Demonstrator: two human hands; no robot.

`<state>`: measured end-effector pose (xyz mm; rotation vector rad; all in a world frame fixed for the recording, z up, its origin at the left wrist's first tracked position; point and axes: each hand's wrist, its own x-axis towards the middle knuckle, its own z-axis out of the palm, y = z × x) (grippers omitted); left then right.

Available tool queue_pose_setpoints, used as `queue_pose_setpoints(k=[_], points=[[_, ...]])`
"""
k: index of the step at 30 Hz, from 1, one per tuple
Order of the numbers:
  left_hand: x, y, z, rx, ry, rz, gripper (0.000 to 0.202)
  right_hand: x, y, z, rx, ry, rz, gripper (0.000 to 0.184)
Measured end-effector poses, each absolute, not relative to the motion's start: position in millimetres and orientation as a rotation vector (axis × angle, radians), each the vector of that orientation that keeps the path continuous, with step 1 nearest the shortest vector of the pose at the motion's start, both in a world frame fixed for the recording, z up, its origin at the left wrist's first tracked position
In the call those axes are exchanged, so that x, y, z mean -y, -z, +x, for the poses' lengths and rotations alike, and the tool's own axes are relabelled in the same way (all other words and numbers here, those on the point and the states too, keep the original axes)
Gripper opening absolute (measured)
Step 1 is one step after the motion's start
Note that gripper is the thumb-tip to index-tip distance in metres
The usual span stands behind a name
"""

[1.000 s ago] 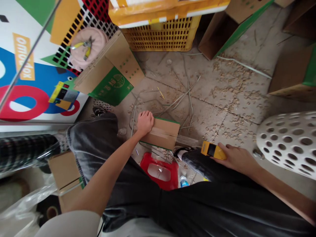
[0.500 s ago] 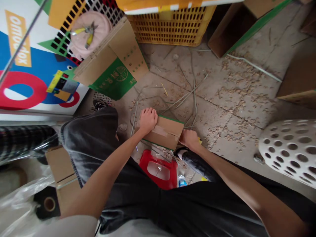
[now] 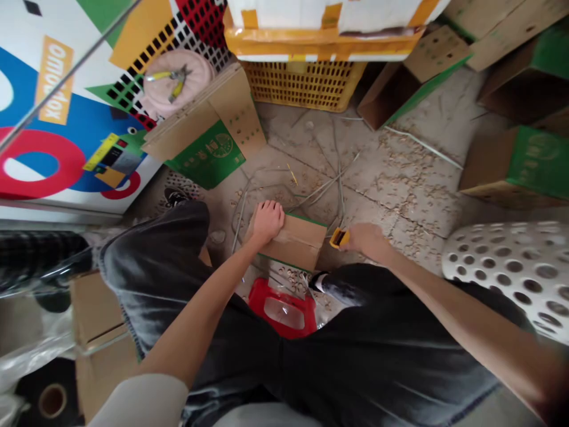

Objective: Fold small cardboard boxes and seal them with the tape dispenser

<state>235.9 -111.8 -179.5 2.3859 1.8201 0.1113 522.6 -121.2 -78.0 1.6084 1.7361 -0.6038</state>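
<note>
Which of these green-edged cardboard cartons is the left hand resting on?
The small taped carton under the left hand, with the yellow tool in the right hand beside it. The larger green-printed carton at far right lies apart, untouched.

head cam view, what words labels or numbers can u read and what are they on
"omoodox" or close to it, on the orange strip of the printed board; the middle letters are unsure
Printed characters, too small and blurred to read, on the green panel of the cardboard sheet
Round green emblem, unreadable, on the green side of the carton
No numbers readable
</note>
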Motion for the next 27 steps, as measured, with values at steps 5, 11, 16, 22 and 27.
queue_pose_setpoints(k=[5,11,16,22,27], points=[[108,173,232,-1.797,-0.126,2.389,0.043,96,-23,532,-1.816,0.552,2.078,0.071],[141,147,263,-1.911,-0.332,2.28,0.052,77,-47,511,-2.088,0.805,2.527,0.063],[237,145,325,-1.879,-0.152,2.206,0.106,56,-47,488,-2.141,0.61,2.721,0.068],[221,127,270,-1.775,0.081,2.341,0.09,48,-52,463,-2.181,0.689,2.738,0.068],[152,101,153,-1.715,-0.106,2.395,0.055,36,-45,454,-2.182,0.692,2.685,0.072]])
